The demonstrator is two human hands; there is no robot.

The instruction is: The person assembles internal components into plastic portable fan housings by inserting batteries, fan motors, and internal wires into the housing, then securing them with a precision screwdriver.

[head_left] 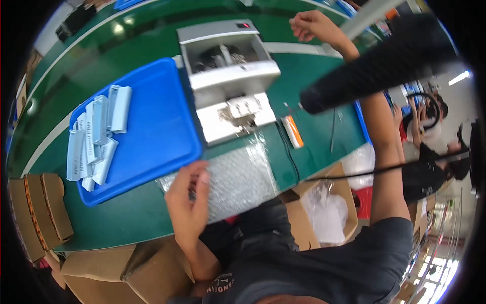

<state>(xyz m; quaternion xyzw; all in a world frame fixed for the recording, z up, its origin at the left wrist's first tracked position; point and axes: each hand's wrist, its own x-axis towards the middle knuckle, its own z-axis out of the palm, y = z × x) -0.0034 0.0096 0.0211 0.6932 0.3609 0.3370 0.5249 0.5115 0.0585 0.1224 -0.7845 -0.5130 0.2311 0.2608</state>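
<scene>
My left hand (188,197) hovers at the tray's near right corner, its fingers loosely bent and apart, with nothing visible in them. Beneath and beside it lies a sheet of bubble wrap (238,177). My right hand (316,28) is raised beyond the machine's far right side, its fingers curled but apart, and no held thing shows. A silver screw feeder (233,81) with small metal parts in its window stands between the hands. White pieces (245,105) sit on its front plate. A black tapered tool (374,63), seemingly an electric screwdriver, hangs before my right forearm.
A blue tray (157,137) holds several pale blue printed boxes (93,134) at its left. An orange-and-white slim block (292,131) and a black cable (288,154) lie right of the feeder. Cardboard boxes (96,263) stand at the near edge; another carton (301,218) holds plastic bags (326,213).
</scene>
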